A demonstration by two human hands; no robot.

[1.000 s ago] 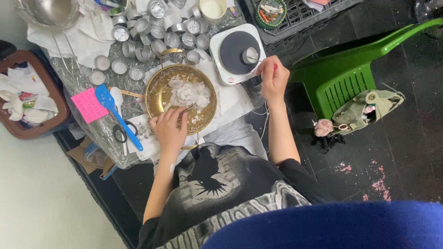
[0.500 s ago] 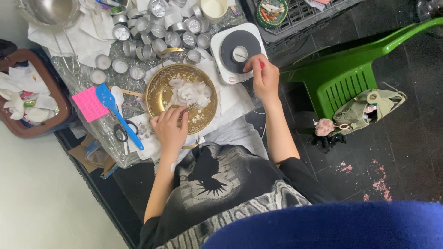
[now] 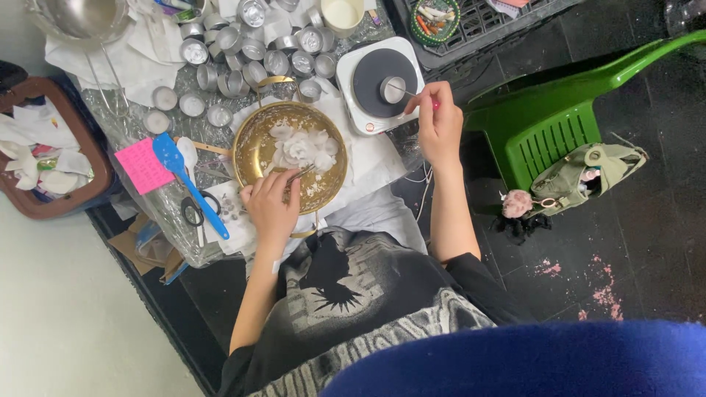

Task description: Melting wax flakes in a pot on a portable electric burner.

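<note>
- My right hand (image 3: 439, 125) is pinching a thin stirring stick (image 3: 409, 93) with a pink end, its tip reaching into the small metal cup (image 3: 393, 90) that is sitting on the dark plate of the white hot plate (image 3: 379, 82)
- Half a second ago this hand was lying further left, over the near edge of the plate; now it is sitting off to the right of the plate again, and the cup is showing a little right of where it was (I am reading this as one more sweep of a stirring stroke, so the cup's contents are probably not ready yet)
- My left hand (image 3: 271, 206) is staying where it was, closed around metal tweezers (image 3: 297, 176) whose tips are pointing into the gold bowl (image 3: 257, 143)
- The bowl is holding a heap of white waxy pieces (image 3: 301, 149), which is looking just as it did a second ago
- Behind the bowl, many empty metal cups (image 3: 254, 48) are crowding the table; a few of them are standing just beside the hot plate
- Left of the bowl, a blue spatula (image 3: 184, 176) is lying beside a pink note (image 3: 142, 166), with scissors (image 3: 193, 212) touching the spatula's handle
- A green chair (image 3: 559, 117) is standing to my right on the dark floor, with a small bag (image 3: 581, 176) hanging at its seat edge
</note>
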